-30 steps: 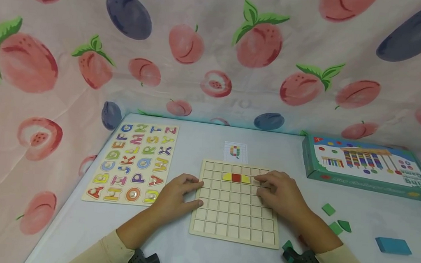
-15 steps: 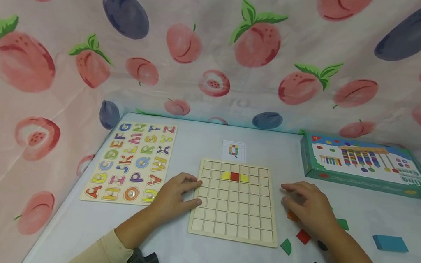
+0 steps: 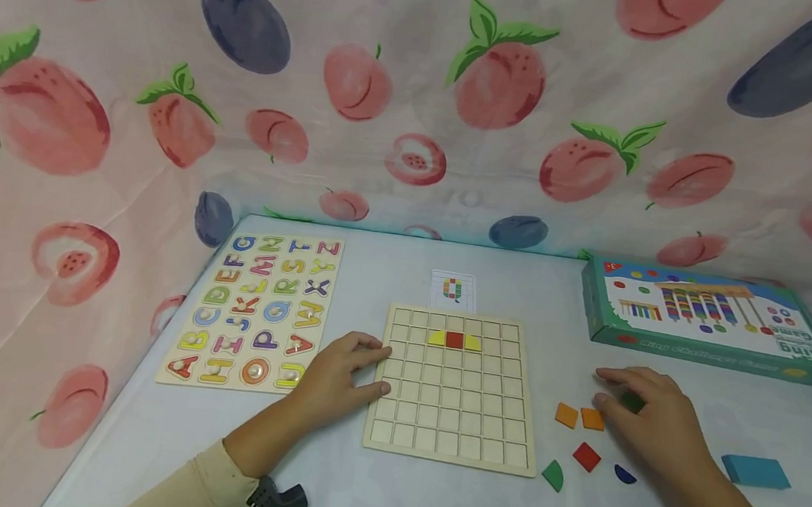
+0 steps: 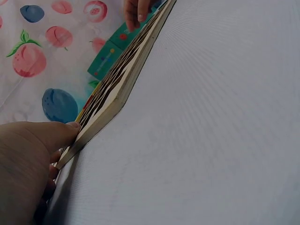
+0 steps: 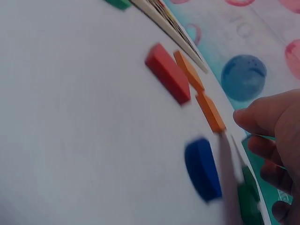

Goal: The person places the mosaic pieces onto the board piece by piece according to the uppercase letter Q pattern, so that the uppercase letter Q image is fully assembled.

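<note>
the board [image 3: 450, 416] lies flat on the white table [image 3: 338, 479], in the middle of the frame. in its second row from the top sits a red tile [image 3: 454, 340] with yellow tiles [image 3: 473, 341] on either side. the left hand [image 3: 342, 372] rests thumb and fingertips against the board's left edge, touching it without wrapping round it.

the right hand [image 3: 658, 417] hangs right of centre, fingers loosely bent, and i see nothing in its grasp. a green piece [image 3: 631, 401] shows between its thumb and forefinger; from the right wrist view the thumb is apart from the pieces near it. two orange squares [image 3: 566, 415] lie side by side just left of that hand, and below them are a red square [image 3: 586, 456], a blue half-disc [image 3: 624, 474] and a green wedge [image 3: 553, 476].

a blue block [image 3: 755, 472] is at lower right, a box [image 3: 712, 321] above it. a card [image 3: 453, 291] lies just above the board; the letter puzzle [image 3: 251, 313] fills the left.
</note>
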Demonstrator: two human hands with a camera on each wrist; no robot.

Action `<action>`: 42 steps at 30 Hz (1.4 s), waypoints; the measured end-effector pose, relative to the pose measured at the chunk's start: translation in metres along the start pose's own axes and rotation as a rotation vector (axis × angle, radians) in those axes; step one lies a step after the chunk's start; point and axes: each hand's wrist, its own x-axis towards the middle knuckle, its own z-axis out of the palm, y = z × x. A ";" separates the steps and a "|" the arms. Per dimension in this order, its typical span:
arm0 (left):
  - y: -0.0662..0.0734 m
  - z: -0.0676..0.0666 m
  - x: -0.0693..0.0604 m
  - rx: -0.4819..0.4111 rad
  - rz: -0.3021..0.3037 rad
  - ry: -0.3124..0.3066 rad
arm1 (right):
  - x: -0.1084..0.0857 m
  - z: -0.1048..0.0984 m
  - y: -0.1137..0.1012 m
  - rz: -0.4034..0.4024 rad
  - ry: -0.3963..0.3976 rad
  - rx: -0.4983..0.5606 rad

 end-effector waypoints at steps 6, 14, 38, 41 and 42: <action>0.001 0.000 0.000 -0.002 -0.010 -0.004 | -0.005 -0.008 0.019 0.010 -0.002 -0.031; 0.000 0.000 -0.001 -0.008 -0.017 -0.004 | -0.008 -0.009 0.032 0.070 0.046 -0.081; 0.002 0.000 -0.001 0.004 -0.008 0.006 | -0.002 -0.016 0.038 0.106 -0.058 -0.050; 0.002 0.000 -0.001 0.008 -0.009 0.004 | -0.002 -0.016 0.036 0.094 -0.054 -0.039; 0.001 0.000 -0.001 0.007 -0.012 0.001 | -0.002 -0.016 0.034 0.086 -0.052 -0.033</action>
